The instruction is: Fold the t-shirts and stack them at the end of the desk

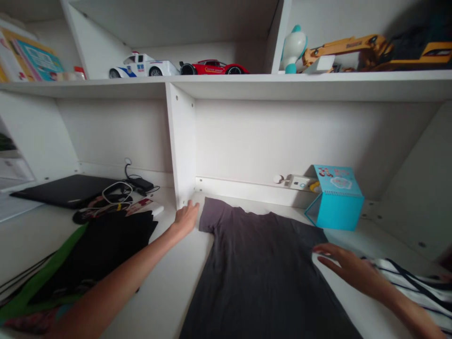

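A dark grey T-shirt (261,273) lies spread flat on the white desk (165,292), its collar end toward the back wall. My left hand (185,219) reaches to the shirt's left sleeve, fingers curled at the sleeve's edge beside the white shelf divider (181,146); whether it grips the cloth is unclear. My right hand (341,263) lies with fingers stretched out and flat at the shirt's right edge, where the right sleeve is hidden or tucked.
A turquoise box (335,197) stands at the back right. Black and green clothes (88,254) are piled on the left, with a laptop (67,189), cables and a charger behind. Striped fabric (416,287) lies far right. Toy cars (176,67) and an excavator (374,49) sit on the shelf above.
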`<state>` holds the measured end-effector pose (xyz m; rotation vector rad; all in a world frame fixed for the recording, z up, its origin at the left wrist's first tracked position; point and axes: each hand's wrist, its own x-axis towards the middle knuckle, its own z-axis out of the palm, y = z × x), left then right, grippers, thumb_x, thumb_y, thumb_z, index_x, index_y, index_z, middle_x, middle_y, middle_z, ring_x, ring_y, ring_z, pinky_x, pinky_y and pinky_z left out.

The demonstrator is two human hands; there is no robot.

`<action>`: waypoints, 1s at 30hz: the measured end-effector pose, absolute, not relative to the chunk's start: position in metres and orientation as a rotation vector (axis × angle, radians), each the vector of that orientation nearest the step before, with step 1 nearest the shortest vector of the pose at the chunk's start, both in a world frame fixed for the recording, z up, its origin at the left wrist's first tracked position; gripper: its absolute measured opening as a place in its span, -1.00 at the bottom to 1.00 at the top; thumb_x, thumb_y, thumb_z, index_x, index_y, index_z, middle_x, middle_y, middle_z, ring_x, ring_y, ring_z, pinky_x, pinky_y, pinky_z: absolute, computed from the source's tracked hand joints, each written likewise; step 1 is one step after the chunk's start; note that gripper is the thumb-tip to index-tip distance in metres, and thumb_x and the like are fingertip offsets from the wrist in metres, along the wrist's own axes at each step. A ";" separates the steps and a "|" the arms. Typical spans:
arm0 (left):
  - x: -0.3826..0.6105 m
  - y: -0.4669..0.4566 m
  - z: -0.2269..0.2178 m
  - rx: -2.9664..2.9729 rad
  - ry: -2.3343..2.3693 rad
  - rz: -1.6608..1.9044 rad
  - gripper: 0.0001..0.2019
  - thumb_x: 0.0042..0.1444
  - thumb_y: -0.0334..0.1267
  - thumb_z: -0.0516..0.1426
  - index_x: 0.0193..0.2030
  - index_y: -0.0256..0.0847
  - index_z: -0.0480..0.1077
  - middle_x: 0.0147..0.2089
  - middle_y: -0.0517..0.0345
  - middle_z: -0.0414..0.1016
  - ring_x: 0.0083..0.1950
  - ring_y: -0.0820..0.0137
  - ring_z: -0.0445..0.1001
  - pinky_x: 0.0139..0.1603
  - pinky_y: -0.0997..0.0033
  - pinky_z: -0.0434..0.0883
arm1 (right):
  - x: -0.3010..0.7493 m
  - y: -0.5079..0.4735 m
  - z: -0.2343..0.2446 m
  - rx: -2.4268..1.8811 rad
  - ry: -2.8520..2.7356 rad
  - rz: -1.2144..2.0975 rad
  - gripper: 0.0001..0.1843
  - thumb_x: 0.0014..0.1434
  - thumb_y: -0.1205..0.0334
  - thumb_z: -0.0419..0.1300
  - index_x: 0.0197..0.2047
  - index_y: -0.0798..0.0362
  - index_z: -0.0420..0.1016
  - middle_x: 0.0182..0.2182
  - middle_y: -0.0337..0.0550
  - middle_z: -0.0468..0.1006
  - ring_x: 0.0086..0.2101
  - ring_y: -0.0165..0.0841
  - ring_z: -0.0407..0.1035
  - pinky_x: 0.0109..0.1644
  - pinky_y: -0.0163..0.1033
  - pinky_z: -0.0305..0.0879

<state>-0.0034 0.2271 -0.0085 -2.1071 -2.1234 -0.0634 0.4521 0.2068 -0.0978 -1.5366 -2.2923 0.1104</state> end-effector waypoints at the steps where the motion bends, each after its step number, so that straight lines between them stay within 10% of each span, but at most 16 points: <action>1: -0.007 0.225 -0.007 -2.056 -2.147 -0.027 -0.59 0.01 -0.62 -0.10 -0.02 -0.30 0.26 -0.03 -0.15 0.26 -0.10 0.19 0.40 -0.20 0.30 0.36 | 0.455 0.213 -0.099 -1.561 -2.297 0.084 -0.59 0.11 -0.05 -0.08 -0.19 0.01 0.44 -0.19 -0.04 0.53 -0.18 -0.18 0.41 -0.05 -0.10 0.30; 10: 0.063 0.255 -0.079 -2.651 -1.845 -0.211 -0.41 0.19 -0.07 -0.14 0.27 -0.43 -0.04 0.30 -0.29 -0.12 0.31 0.02 -0.15 0.19 0.01 0.01 | 0.387 0.270 -0.130 -1.966 -2.188 -0.037 -0.34 0.16 -0.05 -0.18 0.20 0.18 0.12 0.18 0.09 0.13 0.18 -0.10 -0.06 0.16 0.03 0.01; 15: 0.043 0.277 -0.104 -2.519 -2.173 -0.141 -0.15 -0.03 0.36 -0.24 0.32 -0.13 -0.15 0.35 -0.15 -0.31 0.30 -0.18 -0.37 0.12 -0.31 -0.24 | 0.384 0.267 -0.153 -2.224 -2.045 -0.012 -0.26 0.13 -0.20 -0.15 0.28 0.03 -0.05 0.24 0.05 -0.03 0.21 0.01 -0.23 0.14 0.09 -0.04; 30: 0.055 0.331 -0.118 -2.403 -2.104 -0.212 -0.14 -0.10 0.43 -0.30 0.30 0.03 -0.10 0.35 -0.03 -0.23 0.30 -0.17 -0.29 0.11 -0.33 -0.22 | 0.388 0.302 -0.130 -2.335 -1.943 0.097 -0.27 0.15 -0.26 -0.29 0.29 -0.07 -0.12 0.27 -0.01 -0.14 0.22 -0.05 -0.26 0.16 0.14 -0.20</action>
